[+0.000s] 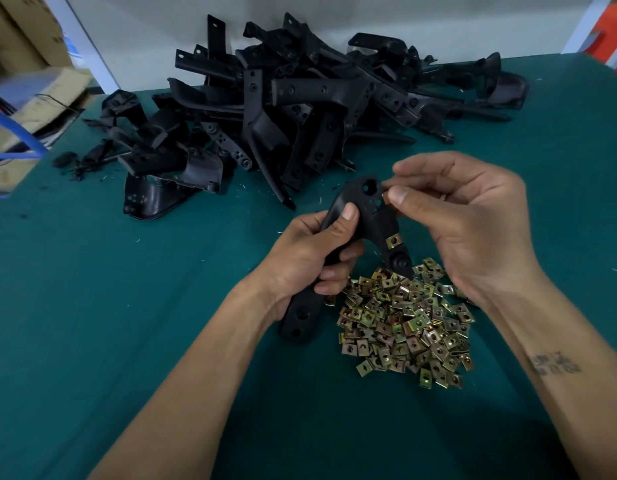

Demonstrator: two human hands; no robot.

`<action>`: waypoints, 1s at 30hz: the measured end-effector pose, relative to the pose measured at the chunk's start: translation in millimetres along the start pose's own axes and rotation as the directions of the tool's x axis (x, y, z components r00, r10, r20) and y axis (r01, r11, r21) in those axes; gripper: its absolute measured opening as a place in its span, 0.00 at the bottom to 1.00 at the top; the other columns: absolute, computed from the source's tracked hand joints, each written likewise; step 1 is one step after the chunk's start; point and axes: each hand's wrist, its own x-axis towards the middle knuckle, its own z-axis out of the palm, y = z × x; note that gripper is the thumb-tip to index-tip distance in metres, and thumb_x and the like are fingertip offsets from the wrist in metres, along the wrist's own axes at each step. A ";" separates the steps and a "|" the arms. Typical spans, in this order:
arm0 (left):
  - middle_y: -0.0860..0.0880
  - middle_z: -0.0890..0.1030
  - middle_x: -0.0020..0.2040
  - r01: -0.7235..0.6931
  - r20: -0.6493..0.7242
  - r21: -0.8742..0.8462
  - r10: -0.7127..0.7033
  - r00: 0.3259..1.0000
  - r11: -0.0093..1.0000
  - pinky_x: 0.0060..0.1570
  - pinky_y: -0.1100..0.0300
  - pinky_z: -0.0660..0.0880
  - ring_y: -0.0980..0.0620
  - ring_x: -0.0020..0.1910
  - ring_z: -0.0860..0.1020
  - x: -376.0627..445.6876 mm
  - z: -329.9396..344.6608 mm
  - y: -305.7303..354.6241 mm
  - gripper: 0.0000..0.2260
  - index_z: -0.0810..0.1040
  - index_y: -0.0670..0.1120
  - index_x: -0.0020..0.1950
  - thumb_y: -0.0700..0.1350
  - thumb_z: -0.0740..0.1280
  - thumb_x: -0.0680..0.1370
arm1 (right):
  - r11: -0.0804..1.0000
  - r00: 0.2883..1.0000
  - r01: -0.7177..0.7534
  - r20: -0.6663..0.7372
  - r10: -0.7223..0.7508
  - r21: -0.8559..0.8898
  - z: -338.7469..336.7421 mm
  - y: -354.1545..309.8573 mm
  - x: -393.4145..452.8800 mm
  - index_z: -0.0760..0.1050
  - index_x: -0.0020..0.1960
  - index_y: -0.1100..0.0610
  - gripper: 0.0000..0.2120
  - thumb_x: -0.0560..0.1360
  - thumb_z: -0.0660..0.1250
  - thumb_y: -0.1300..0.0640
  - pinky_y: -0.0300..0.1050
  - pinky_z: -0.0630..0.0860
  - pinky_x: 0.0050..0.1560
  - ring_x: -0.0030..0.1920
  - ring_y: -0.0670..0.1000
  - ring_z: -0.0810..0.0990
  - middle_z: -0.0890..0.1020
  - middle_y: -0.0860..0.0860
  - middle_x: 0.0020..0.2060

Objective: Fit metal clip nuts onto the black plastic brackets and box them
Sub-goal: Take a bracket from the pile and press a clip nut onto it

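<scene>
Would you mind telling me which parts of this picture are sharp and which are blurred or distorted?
Head view: the clip nuts, both hands and the held bracket are sharp; the cardboard boxes at the left edge are smeared; the wide lens bends the table edge; lighting is even and soft.

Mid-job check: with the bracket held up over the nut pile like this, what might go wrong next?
1. The right hand pinches a small metal clip nut at the curved black plastic bracket's upper edge; it may slip and fall into the loose pile of brass-coloured clip nuts.
2. The left hand grips only the bracket's middle, so pushing may twist it.
3. The bracket's lower end could scatter the pile.
</scene>
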 end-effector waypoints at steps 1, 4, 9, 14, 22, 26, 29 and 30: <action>0.50 0.68 0.33 -0.003 -0.009 0.000 0.003 1.000 1.000 0.19 0.67 0.61 0.58 0.23 0.61 -0.1 0.4 0.1 0.15 0.75 0.43 0.50 0.55 0.68 0.77 | 1.000 1.000 -0.010 -0.014 0.010 0.015 1.9 0.1 -1.3 0.84 0.49 0.57 0.11 0.68 0.78 0.65 0.44 0.82 0.52 0.47 0.53 0.86 0.88 0.54 0.43; 0.50 0.69 0.32 -0.007 -0.038 0.006 0.007 0.999 1.000 0.19 0.67 0.61 0.58 0.23 0.61 -0.7 2.6 -0.3 0.15 0.73 0.42 0.52 0.53 0.66 0.78 | 0.996 0.996 -0.046 -0.078 0.052 0.078 7.7 0.7 -6.0 0.84 0.49 0.59 0.13 0.65 0.78 0.62 0.48 0.82 0.56 0.48 0.56 0.86 0.87 0.56 0.43; 0.49 0.69 0.33 -0.036 -0.060 0.009 0.036 0.998 0.999 0.19 0.67 0.60 0.58 0.23 0.61 -1.6 1.2 0.6 0.17 0.72 0.41 0.56 0.54 0.67 0.77 | 0.966 0.979 -0.122 -0.135 0.155 0.228 17.3 2.0 -11.8 0.85 0.48 0.60 0.12 0.65 0.77 0.62 0.47 0.82 0.57 0.47 0.55 0.86 0.87 0.56 0.42; 0.49 0.68 0.33 -0.039 -0.089 0.022 0.041 0.995 0.999 0.19 0.68 0.59 0.57 0.23 0.61 -1.4 1.5 -1.8 0.17 0.73 0.41 0.56 0.53 0.67 0.78 | 0.994 0.976 -0.024 -0.214 0.047 0.106 24.1 8.0 -18.2 0.86 0.48 0.55 0.09 0.70 0.77 0.65 0.47 0.82 0.54 0.46 0.55 0.85 0.87 0.54 0.42; 0.49 0.68 0.32 -0.050 -0.112 0.020 0.052 0.992 0.999 0.19 0.68 0.59 0.57 0.23 0.60 -0.6 -0.5 -1.6 0.16 0.77 0.42 0.50 0.55 0.69 0.77 | 0.998 0.988 -0.011 -0.154 0.021 0.066 23.2 4.2 -20.6 0.88 0.48 0.50 0.08 0.75 0.71 0.59 0.54 0.81 0.61 0.54 0.55 0.87 0.88 0.52 0.49; 0.49 0.68 0.33 -0.053 -0.140 0.008 0.053 0.989 0.999 0.19 0.68 0.60 0.57 0.23 0.60 -1.4 -3.9 0.9 0.14 0.76 0.42 0.49 0.53 0.66 0.80 | 0.995 0.997 -0.080 -0.005 0.080 0.054 13.9 -1.0 -11.9 0.88 0.45 0.51 0.12 0.77 0.65 0.56 0.52 0.77 0.66 0.61 0.53 0.84 0.87 0.53 0.56; 0.50 0.68 0.33 -0.054 -0.168 -0.005 0.052 0.984 0.999 0.19 0.67 0.61 0.57 0.24 0.59 -0.3 -5.6 1.0 0.14 0.76 0.43 0.49 0.55 0.67 0.80 | 0.986 0.979 -0.162 0.131 0.156 0.032 0.9 0.3 -1.6 0.85 0.58 0.56 0.16 0.82 0.60 0.53 0.55 0.73 0.68 0.65 0.54 0.81 0.85 0.55 0.60; 0.51 0.67 0.33 -0.059 -0.171 -0.025 0.054 0.984 0.998 0.19 0.66 0.61 0.57 0.24 0.59 0.9 -5.4 1.6 0.14 0.76 0.44 0.48 0.55 0.67 0.80 | 0.982 0.974 -0.186 0.140 0.179 0.043 -2.9 1.0 1.6 0.82 0.62 0.58 0.17 0.84 0.59 0.52 0.56 0.74 0.67 0.65 0.55 0.82 0.85 0.57 0.59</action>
